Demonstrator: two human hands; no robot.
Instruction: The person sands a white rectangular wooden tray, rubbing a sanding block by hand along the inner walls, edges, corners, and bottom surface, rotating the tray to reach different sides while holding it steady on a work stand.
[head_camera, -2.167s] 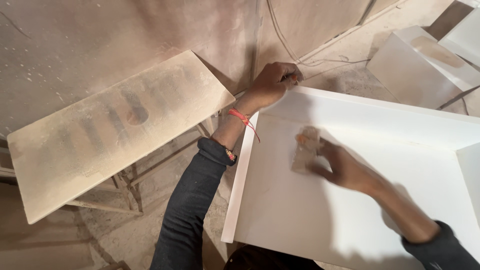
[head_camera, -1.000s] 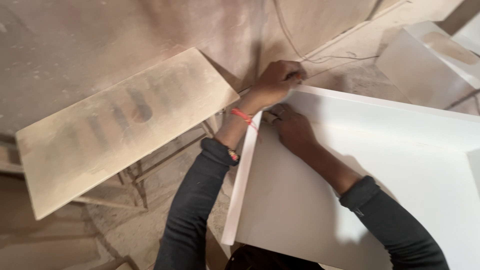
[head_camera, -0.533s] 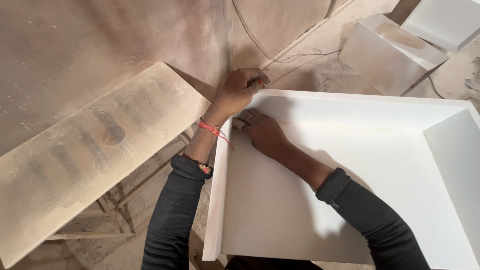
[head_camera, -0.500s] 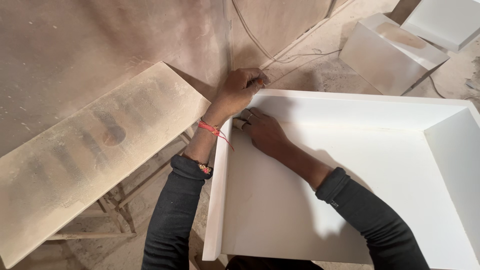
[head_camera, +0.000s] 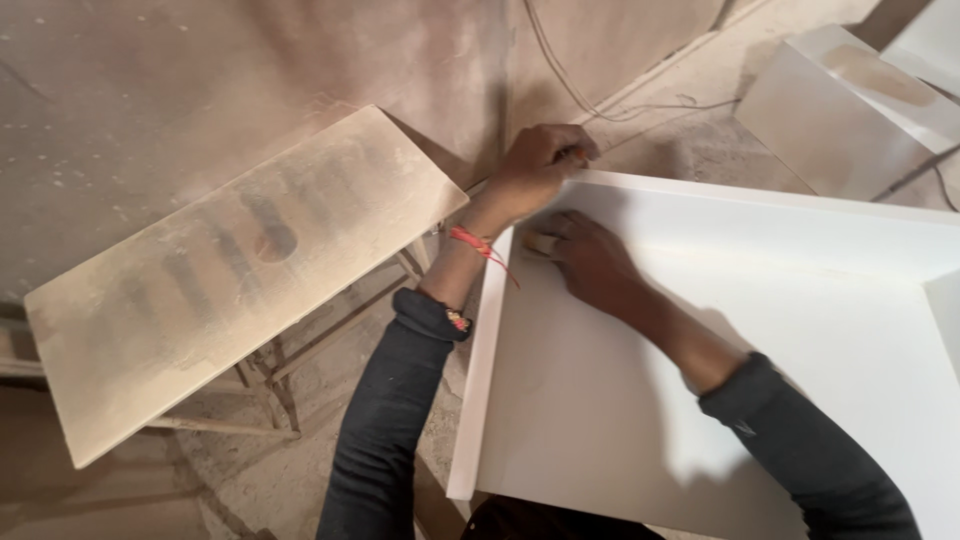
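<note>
Both hands sit at the far left corner of the white box (head_camera: 640, 400). Left hand (head_camera: 535, 165) is curled over the outside of that corner, fingers closed on the rim, gripping it; red thread round the wrist. Right hand (head_camera: 590, 262) lies inside the box, knuckles up, fingers folded down over a small tan sanding pad (head_camera: 540, 243) pressed into the inner corner, w/ only a bit of the pad showing at the fingertips.

Approx 2 s ago the right hand was out in the middle of the box floor w/ the pad in plain sight; since then it has travelled up into the corner and stayed there, while the left grip hasn't shifted. My read: the rubbing has gone from the open panel to the corner joint.

Box itself is open-topped, painted white, smooth, walls on the left and far sides and a bit of the right. Beside it, left, a dusty board (head_camera: 240, 270) rests on a rough wooden frame (head_camera: 270, 380). Floor and wall are coated w/ pale dust. Cable (head_camera: 600, 100) trails across the floor behind; more white panels (head_camera: 840, 110) at top right.
</note>
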